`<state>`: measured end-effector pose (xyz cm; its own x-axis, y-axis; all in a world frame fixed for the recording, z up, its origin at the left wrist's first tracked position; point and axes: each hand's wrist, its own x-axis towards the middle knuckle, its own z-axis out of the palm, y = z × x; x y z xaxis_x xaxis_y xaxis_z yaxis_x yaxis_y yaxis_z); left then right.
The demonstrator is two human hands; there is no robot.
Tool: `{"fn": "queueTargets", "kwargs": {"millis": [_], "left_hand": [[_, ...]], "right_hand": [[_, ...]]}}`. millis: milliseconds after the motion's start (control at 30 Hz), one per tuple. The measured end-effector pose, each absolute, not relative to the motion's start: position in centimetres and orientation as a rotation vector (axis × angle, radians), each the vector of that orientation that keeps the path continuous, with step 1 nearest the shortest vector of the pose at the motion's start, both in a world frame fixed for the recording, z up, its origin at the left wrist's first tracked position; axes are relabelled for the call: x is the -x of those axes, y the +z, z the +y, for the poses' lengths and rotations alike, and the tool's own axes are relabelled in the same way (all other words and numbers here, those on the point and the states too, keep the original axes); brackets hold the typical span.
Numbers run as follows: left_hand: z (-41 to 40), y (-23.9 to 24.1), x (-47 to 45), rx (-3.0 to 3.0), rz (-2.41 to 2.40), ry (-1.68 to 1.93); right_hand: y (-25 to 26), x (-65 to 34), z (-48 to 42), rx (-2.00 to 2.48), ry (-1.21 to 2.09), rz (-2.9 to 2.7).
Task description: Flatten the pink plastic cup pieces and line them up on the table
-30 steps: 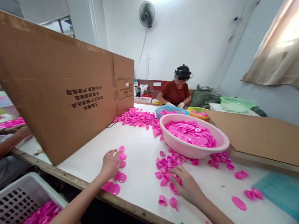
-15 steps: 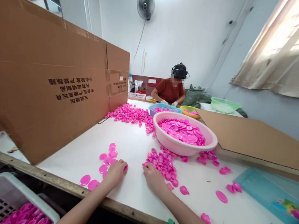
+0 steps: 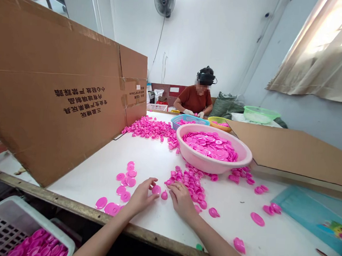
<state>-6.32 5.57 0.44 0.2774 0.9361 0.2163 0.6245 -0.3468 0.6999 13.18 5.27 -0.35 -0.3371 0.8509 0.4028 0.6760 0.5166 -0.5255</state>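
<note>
Pink disc [image 3: 156,189] lies at left hand [image 3: 140,197] fingers [image 3: 152,180], beside right hand [image 3: 182,198].

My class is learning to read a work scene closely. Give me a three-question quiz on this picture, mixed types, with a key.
1. True or false: the pink basin stands on a white table.
2. What touches the left hand? A) pink disc B) green basin C) fan
3. Fill in: a ring shows on the ___ hand.

Key: 1 true. 2 A, a pink disc. 3 right.
</note>
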Motion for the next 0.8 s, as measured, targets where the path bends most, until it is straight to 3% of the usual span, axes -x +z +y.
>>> {"fn": "queueTargets", "kwargs": {"millis": [400, 567, 800], "left_hand": [[6.0, 0.1, 3.2, -2.190, 1.358, 0.723], [8.2, 1.3, 3.8, -1.956, 1.284, 0.578], [10.3, 0.5, -0.2, -1.993, 2.065, 0.697]], "right_hand": [[-0.9, -11.9, 6.2, 1.409, 1.191, -1.805], [-0.6, -11.0, 6.6, 1.526, 1.495, -1.519], [0.0, -11.4, 8.0, 1.594, 1.601, -1.653]]}}
